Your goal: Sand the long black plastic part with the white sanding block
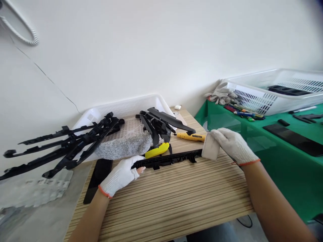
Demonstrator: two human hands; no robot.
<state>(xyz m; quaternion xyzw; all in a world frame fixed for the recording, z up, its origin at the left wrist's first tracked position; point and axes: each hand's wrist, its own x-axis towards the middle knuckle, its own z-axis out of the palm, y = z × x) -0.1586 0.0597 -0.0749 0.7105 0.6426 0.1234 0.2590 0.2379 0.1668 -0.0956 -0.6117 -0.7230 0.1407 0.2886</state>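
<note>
My left hand [123, 176], in a white knit glove with a bare thumb tip, is closed around the left end of a long black plastic trim strip [171, 160]. The strip lies level just above or on the wooden table [176, 201]; I cannot tell which. My right hand [233, 144], gloved too, pinches a beige cloth pad [211, 147] at the strip's right end, covering that end. Behind the strip lies a yellow toothed brush [157, 150]. A yellow pen-shaped tool [190, 136] rests near the pad.
A white plastic basket [121, 109] at the back holds several black trim parts [75, 144], many jutting out left, and a grey fluffy cloth [123, 147]. A black phone-like slab [98, 179] lies at left. On the green-covered table [227, 124] are gloves [223, 94], pens and another basket [254, 97].
</note>
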